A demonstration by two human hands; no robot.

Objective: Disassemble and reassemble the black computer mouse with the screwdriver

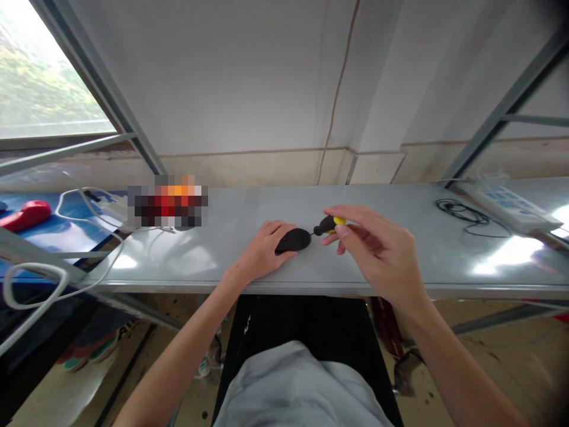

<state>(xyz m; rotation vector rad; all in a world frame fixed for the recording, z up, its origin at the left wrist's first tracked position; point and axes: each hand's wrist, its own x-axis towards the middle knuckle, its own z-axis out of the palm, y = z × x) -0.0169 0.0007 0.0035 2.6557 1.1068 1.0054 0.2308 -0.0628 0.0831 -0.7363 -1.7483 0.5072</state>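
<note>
A black computer mouse (294,241) is on the grey tabletop (249,207), and my left hand (269,249) is closed around its left end. My right hand (377,243) pinches a short black and yellow screwdriver (328,225) by its handle. The screwdriver's thin shaft points left, its tip at the mouse's right end; I cannot tell whether it sits in a screw. The palm side of my right hand faces left, partly covering the handle.
A white power strip (518,204) and a coiled black cable (464,213) lie at the right. White cables (100,219) run over the left end beside a blurred patch (166,201). A red object (29,214) rests on a blue surface further left. Metal posts (507,112) flank the table.
</note>
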